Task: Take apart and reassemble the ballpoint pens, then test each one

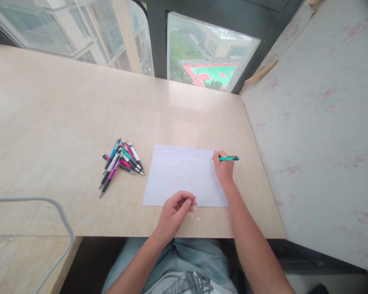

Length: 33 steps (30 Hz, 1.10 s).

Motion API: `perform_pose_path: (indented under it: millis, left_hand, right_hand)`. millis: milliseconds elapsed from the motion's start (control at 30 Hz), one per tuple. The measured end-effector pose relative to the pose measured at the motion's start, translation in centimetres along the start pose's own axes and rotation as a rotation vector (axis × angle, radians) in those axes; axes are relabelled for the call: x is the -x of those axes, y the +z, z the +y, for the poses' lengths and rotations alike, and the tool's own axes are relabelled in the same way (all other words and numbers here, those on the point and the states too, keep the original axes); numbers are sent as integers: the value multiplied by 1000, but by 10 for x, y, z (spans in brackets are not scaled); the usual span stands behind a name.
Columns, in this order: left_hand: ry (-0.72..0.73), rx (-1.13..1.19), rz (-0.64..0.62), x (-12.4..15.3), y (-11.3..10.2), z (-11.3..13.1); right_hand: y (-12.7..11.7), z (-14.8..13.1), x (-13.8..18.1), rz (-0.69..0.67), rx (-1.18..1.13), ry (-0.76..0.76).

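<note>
A teal pen [228, 158] is gripped in my right hand [223, 168], its tip at the paper near the right end of the written lines. The white sheet of paper [184, 179] lies on the tabletop, with several rows of small handwriting along its top edge. Over the sheet's lower edge rests my left hand [178, 206], fingers curled in and thumb against the fingertips; I see nothing in it. Left of the paper, a loose pile of click pens [120, 160] in blue, purple, pink, green and white overlaps at different angles.
A pale marble-patterned tabletop [64, 122] runs to the windows [211, 57] at the back. The flower-patterned wall [319, 134] bounds it on the right. A grey cable [57, 204] loops across the lower left. My legs [199, 253] are under the front edge.
</note>
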State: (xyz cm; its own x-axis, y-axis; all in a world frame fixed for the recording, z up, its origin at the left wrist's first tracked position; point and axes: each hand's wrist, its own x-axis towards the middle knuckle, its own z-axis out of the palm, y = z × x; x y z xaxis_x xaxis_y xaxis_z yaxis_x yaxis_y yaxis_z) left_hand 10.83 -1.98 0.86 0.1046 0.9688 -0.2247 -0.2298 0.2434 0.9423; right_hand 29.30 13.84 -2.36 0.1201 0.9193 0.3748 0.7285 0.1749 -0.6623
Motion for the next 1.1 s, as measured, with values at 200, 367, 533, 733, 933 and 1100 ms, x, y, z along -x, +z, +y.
perform_pose_path:
  millis: [200, 367, 533, 733, 933, 1100]
  left_hand:
    - [29, -45, -7, 0, 1, -3]
    - [63, -97, -28, 1, 1, -4]
    - [70, -113, -29, 0, 1, -5]
    - [72, -89, -21, -1, 0, -6]
    - [75, -48, -19, -2, 0, -5]
    - [73, -38, -23, -2, 2, -2]
  right_hand:
    - [-4, 10, -1, 87, -345, 230]
    - [-8, 16, -2, 115, -788, 386]
    - [-10, 15, -5, 118, -832, 406]
    - [-7, 9, -3, 102, -751, 387]
    - [-17, 4, -10, 125, -946, 469]
    - [-31, -12, 4, 38, -1094, 511]
